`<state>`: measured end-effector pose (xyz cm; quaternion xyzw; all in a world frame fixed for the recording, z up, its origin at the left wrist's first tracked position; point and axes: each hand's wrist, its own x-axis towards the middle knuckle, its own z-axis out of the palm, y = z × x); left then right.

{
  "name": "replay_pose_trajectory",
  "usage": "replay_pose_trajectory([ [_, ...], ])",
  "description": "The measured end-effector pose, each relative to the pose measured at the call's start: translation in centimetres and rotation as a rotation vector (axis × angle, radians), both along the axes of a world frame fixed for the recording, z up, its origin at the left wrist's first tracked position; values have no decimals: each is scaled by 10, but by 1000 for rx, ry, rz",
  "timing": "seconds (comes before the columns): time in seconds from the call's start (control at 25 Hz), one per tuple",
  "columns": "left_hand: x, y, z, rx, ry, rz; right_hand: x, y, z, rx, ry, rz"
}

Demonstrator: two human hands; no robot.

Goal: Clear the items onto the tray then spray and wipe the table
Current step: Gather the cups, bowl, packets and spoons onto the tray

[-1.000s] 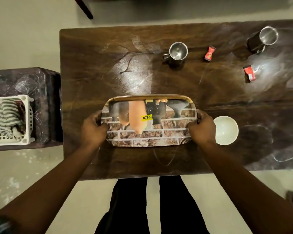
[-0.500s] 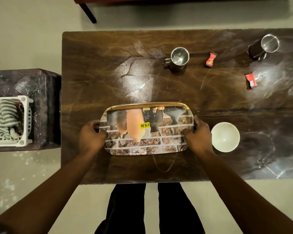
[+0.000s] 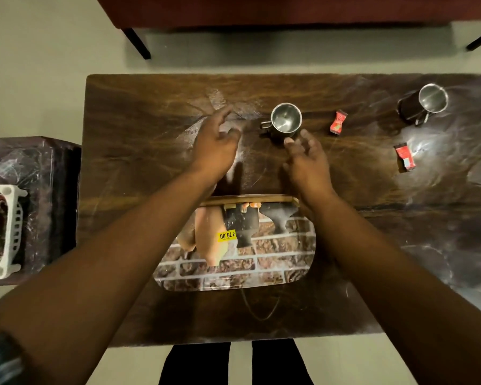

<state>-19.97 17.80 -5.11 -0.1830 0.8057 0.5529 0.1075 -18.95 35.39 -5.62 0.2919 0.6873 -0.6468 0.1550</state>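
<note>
A brick-patterned tray (image 3: 275, 262) with a yellow price sticker lies on the dark wooden table (image 3: 139, 151) near its front edge. Beyond it stands a steel mug (image 3: 285, 120). My right hand (image 3: 307, 159) hovers open just in front of that mug, fingertips close to its base. My left hand (image 3: 217, 140) is open to the mug's left, above the table. A second steel mug (image 3: 428, 102) stands at the far right. Two red sachets lie between the mugs, one (image 3: 338, 122) farther back and another (image 3: 404, 157) nearer. My right arm hides the white bowl.
A dark side stand (image 3: 39, 173) at the left carries a white basket (image 3: 10, 232) with a striped cloth. A red-brown bench with black legs (image 3: 136, 40) stands beyond the table. My legs are at the table's front edge.
Both hands have let go of the tray's ends and reached forward over the table toward the nearer steel mug. The tray stays where it was set down.
</note>
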Motion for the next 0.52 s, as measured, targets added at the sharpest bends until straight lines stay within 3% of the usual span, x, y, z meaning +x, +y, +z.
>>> replay_pose_trajectory([
  [0.2,-57,44,-10,130,-98,-142,-27,-8,-25,63,53,-125],
  [0.52,-62,59,-44,249,-118,10,-34,-10,-51,46,105,-92],
])
